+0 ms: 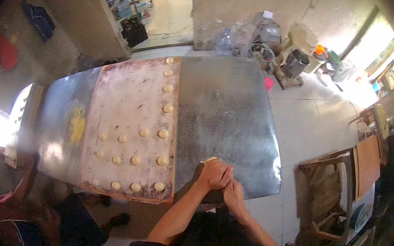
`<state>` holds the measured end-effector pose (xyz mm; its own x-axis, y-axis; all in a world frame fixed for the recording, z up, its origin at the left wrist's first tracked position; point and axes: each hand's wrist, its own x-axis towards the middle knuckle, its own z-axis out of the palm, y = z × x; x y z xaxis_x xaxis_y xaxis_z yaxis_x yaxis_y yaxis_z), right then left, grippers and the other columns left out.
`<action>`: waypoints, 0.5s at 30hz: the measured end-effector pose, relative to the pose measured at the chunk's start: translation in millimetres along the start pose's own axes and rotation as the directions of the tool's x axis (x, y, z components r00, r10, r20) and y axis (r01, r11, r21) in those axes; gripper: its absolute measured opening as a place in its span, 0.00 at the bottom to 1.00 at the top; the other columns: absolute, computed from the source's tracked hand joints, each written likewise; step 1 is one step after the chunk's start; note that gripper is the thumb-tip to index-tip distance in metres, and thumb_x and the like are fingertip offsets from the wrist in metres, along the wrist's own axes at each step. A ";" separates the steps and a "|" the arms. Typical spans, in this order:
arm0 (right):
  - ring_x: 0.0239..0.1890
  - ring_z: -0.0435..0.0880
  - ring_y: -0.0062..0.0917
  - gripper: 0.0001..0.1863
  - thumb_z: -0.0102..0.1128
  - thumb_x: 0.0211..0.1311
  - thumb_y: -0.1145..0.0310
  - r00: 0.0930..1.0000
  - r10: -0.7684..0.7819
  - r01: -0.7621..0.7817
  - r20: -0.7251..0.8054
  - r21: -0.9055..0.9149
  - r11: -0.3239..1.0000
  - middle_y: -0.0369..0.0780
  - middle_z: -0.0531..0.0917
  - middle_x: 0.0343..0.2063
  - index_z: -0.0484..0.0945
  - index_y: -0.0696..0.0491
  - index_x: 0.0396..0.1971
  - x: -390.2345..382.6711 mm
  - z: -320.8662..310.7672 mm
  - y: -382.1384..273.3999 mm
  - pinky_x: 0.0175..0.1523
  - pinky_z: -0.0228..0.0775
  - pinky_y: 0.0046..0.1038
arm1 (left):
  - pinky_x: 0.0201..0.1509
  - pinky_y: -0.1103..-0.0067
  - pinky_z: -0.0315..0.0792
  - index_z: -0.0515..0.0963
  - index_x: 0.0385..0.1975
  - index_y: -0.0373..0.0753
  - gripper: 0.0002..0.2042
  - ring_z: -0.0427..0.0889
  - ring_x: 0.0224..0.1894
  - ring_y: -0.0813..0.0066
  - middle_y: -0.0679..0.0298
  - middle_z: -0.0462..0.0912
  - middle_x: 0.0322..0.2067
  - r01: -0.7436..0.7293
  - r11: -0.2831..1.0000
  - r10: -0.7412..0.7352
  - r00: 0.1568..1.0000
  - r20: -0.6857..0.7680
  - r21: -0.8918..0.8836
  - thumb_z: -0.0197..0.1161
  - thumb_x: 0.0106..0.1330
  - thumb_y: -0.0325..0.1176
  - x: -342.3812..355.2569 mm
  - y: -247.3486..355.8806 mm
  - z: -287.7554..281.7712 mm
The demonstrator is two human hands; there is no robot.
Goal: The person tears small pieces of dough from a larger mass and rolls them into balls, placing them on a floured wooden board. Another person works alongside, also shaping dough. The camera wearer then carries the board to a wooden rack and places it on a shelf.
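My left hand [214, 174] and my right hand [233, 189] come together over the near edge of a dark metal tabletop [224, 110]. A pale piece of dough [208, 160] shows just past the knuckles of my left hand, which is closed over it. My right hand is closed against the left one, and what its fingers hold is hidden. To the left lies a flour-dusted wooden board [125, 92]. Several round dough balls [135, 160] sit on it, some in rows at the near end and others along its right edge.
Yellow residue [77, 124] marks the metal left of the board. A person [48, 222] is at the lower left, near a tilted tray [24, 118]. Buckets [294, 61] and a clear bottle [224, 42] stand behind the table. A wooden frame [328, 190] is on the tiled floor at right.
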<state>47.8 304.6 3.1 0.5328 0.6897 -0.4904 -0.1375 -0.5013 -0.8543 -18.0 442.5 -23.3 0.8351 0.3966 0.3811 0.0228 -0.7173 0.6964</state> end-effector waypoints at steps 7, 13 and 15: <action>0.47 0.82 0.49 0.12 0.58 0.68 0.64 0.770 -0.549 0.560 0.324 -0.756 0.339 0.48 0.82 0.44 0.80 0.56 0.43 -32.6 -113.2 2.9 0.52 0.70 0.50 | 0.35 0.62 0.71 0.79 0.19 0.43 0.12 0.79 0.25 0.56 0.61 0.80 0.20 0.041 0.974 -0.028 0.998 -0.064 0.221 0.63 0.64 0.38 -10.9 4.7 8.6; 0.78 0.52 0.56 0.25 0.57 0.68 0.62 0.653 -0.743 0.378 0.144 -0.912 0.156 0.57 0.61 0.73 0.73 0.59 0.61 107.1 -49.9 -27.7 0.78 0.36 0.62 | 0.62 0.65 0.68 0.83 0.36 0.41 0.09 0.80 0.50 0.61 0.61 0.82 0.41 0.139 0.934 -0.100 0.986 -0.134 0.328 0.69 0.64 0.40 2.0 31.9 3.4; 0.78 0.51 0.57 0.30 0.57 0.68 0.62 0.693 -0.672 0.524 0.260 -0.822 0.223 0.57 0.60 0.74 0.69 0.57 0.67 109.1 -46.4 -27.6 0.79 0.37 0.60 | 0.67 0.62 0.65 0.83 0.39 0.44 0.12 0.77 0.57 0.60 0.62 0.80 0.45 0.139 0.899 -0.123 0.990 -0.066 0.415 0.70 0.62 0.43 -0.1 41.8 -14.2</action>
<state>148.5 369.4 -18.8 0.2447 0.9510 0.1892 0.9349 -0.1796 -0.3061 -24.9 420.6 14.4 0.7882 0.5184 0.3317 0.3649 -0.8276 0.4265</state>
